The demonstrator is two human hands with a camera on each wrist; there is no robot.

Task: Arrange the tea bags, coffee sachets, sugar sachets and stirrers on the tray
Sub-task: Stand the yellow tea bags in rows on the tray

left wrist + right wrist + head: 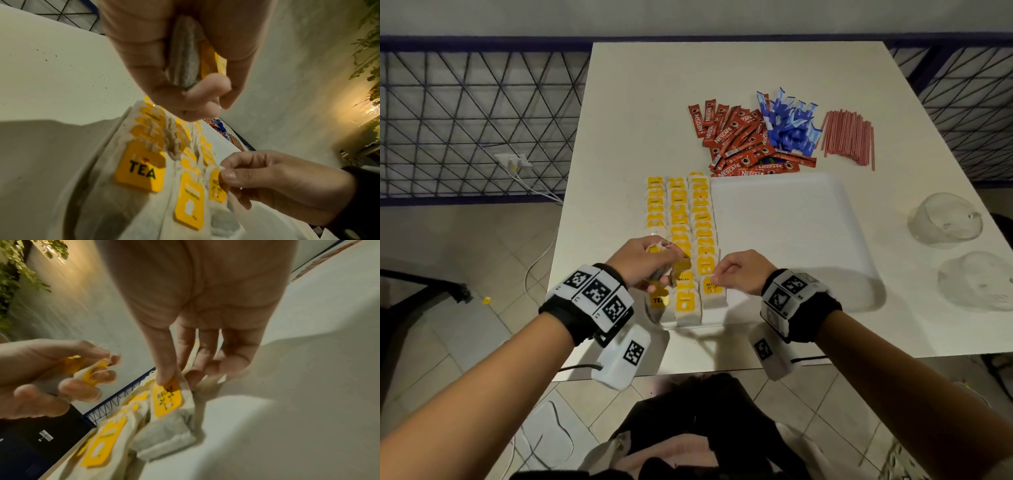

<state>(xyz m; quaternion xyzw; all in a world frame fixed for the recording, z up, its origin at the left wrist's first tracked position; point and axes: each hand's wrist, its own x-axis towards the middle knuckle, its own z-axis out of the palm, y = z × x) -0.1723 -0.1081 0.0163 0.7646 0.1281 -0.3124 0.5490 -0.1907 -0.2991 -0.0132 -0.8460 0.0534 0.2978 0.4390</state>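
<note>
Laying tea bags in rows here. My right hand (736, 274) pinches the top of the nearest tea bag (166, 400) in the third row, fingers (164, 369) on its yellow tag. I'd set it flat, overlapping the one behind, tag up. My left hand (645, 263) grips a spare bunch (185, 56). Three neat yellow-tagged rows (679, 233) fill the tray's (791, 222) left side; coffee sachets (736, 137) wait on the table beyond.

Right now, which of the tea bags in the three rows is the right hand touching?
The right hand pinches the nearest tea bag of the right-most row, tagged RELAX; the neighbouring front bags, tagged TEA and unreadable, lie untouched.
</note>
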